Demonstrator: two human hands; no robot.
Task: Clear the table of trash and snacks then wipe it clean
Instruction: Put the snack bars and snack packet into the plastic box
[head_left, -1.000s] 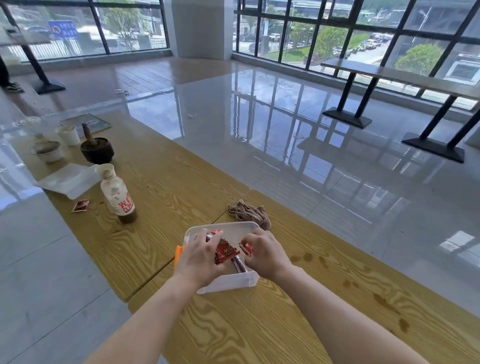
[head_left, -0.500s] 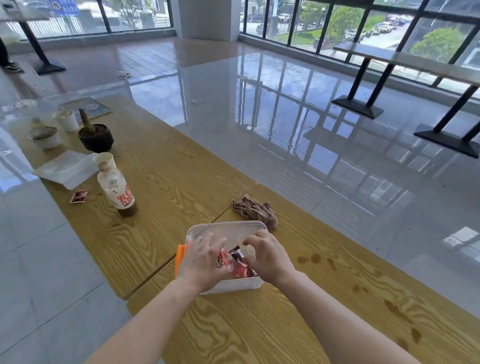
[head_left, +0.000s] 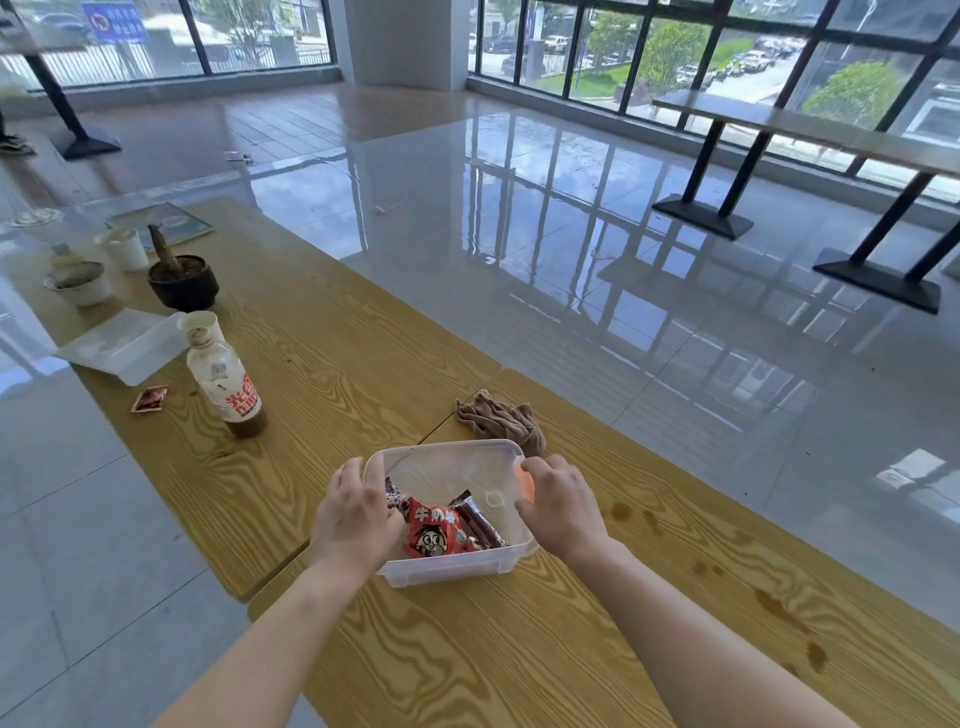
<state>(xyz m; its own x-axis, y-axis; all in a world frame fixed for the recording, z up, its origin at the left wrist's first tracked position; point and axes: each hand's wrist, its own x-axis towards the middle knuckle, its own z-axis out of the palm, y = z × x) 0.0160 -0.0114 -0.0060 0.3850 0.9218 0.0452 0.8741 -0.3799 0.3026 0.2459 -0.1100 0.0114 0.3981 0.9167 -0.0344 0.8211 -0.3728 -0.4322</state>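
Note:
A clear plastic container (head_left: 448, 569) stands on the wooden table (head_left: 332, 364) in front of me. Inside it lie a red snack packet (head_left: 434, 531) and a dark wrapped bar (head_left: 479, 524). My left hand (head_left: 356, 519) grips the container's left rim, with the thumb side over the edge. My right hand (head_left: 562, 510) holds the right rim at an orange clasp (head_left: 525, 482). A crumpled brown cloth (head_left: 501, 421) lies just beyond the container.
A nearly empty bottle (head_left: 223, 382) topped with a paper cup stands at left, a small red sachet (head_left: 150, 399) beside it. Farther off are a clear lid (head_left: 122, 345), a black bowl (head_left: 182, 283), a white cup (head_left: 124, 249) and a white bowl (head_left: 80, 286). Brown stains (head_left: 779, 608) mark the table at right.
My hands let the snack packets drop into the container and moved apart to its two sides. The packets now lie inside it.

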